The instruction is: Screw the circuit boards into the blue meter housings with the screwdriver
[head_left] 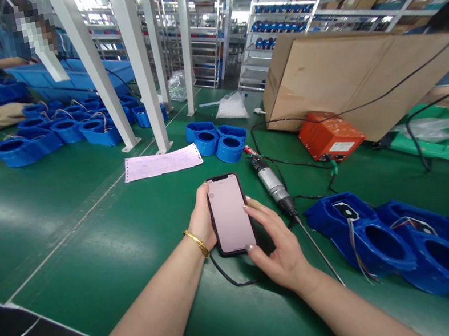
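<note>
A smartphone [229, 213] with a lit pale pink screen is held over the green table [87, 227]. My left hand [201, 218], with a gold bracelet on the wrist, grips the phone's left edge. My right hand [276, 245] holds the phone's right side, thumb at the lower right corner of the screen. A thin black cable [230, 276] hangs from the phone's bottom end.
An electric screwdriver [273, 185] lies right of the phone, next to an orange box [331, 140]. Blue plastic housings [416, 247] with wires sit at the right, two more [217, 140] ahead by a pink paper sheet [161, 163]. A large cardboard box [356, 75] stands behind. People work at the far left.
</note>
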`<act>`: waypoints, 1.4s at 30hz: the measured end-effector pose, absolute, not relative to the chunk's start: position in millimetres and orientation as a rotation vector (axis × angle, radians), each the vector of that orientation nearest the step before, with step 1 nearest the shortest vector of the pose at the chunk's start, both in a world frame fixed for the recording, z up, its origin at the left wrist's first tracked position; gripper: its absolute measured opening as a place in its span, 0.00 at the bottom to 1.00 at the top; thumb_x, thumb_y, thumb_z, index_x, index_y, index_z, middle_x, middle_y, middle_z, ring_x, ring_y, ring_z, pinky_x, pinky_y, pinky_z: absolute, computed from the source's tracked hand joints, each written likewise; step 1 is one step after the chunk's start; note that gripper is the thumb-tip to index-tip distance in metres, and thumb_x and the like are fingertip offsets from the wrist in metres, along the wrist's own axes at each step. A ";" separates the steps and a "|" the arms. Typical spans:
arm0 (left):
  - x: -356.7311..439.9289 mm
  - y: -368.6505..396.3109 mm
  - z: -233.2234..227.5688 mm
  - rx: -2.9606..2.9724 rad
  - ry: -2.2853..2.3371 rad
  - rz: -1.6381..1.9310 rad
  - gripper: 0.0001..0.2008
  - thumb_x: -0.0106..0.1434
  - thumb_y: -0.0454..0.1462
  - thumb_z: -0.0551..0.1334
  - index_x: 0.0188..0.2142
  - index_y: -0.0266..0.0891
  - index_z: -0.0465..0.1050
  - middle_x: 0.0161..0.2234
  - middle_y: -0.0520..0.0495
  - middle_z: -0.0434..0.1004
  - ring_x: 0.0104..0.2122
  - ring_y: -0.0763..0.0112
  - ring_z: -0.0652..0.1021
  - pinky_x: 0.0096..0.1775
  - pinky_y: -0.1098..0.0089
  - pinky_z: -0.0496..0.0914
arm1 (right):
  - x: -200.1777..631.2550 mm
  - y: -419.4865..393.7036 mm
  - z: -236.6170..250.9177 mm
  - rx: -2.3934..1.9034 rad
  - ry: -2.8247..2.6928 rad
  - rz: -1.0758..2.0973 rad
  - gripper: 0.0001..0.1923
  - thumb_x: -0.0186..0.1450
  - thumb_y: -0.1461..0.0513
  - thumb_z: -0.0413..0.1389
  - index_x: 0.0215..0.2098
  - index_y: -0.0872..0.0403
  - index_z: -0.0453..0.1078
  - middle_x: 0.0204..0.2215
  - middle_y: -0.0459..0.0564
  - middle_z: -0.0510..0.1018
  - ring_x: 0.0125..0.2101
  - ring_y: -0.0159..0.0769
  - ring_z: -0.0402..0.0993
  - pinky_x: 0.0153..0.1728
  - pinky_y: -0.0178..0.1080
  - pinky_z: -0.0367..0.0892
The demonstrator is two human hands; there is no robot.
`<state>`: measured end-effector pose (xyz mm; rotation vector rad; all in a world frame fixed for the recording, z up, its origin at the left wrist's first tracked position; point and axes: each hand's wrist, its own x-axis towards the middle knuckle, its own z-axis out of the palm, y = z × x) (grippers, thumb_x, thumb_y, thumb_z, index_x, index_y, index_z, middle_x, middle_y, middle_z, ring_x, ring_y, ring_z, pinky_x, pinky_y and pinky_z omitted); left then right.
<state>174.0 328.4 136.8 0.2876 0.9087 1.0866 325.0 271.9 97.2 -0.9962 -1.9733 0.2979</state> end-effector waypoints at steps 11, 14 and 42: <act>172.7 329.0 143.2 0.291 0.913 1.035 0.29 0.67 0.52 0.43 0.32 0.33 0.73 0.27 0.39 0.75 0.24 0.61 0.75 0.29 0.67 0.70 | 326.5 272.1 95.9 -1.001 -1.988 0.303 0.29 0.63 0.62 0.52 0.62 0.53 0.55 0.60 0.57 0.61 0.60 0.48 0.57 0.58 0.55 0.60; 173.4 328.8 145.2 0.281 0.915 1.045 0.28 0.67 0.50 0.43 0.30 0.33 0.72 0.27 0.40 0.75 0.23 0.63 0.75 0.29 0.67 0.70 | 326.2 272.5 94.0 -1.003 -1.987 0.305 0.29 0.63 0.62 0.52 0.62 0.53 0.55 0.61 0.57 0.61 0.60 0.48 0.57 0.58 0.55 0.60; 170.6 328.3 141.7 0.286 0.900 1.043 0.29 0.69 0.49 0.41 0.32 0.32 0.72 0.29 0.37 0.77 0.24 0.62 0.77 0.30 0.66 0.72 | 322.8 273.2 91.2 -1.002 -2.009 0.312 0.28 0.62 0.63 0.51 0.60 0.52 0.56 0.62 0.54 0.58 0.61 0.43 0.54 0.60 0.49 0.57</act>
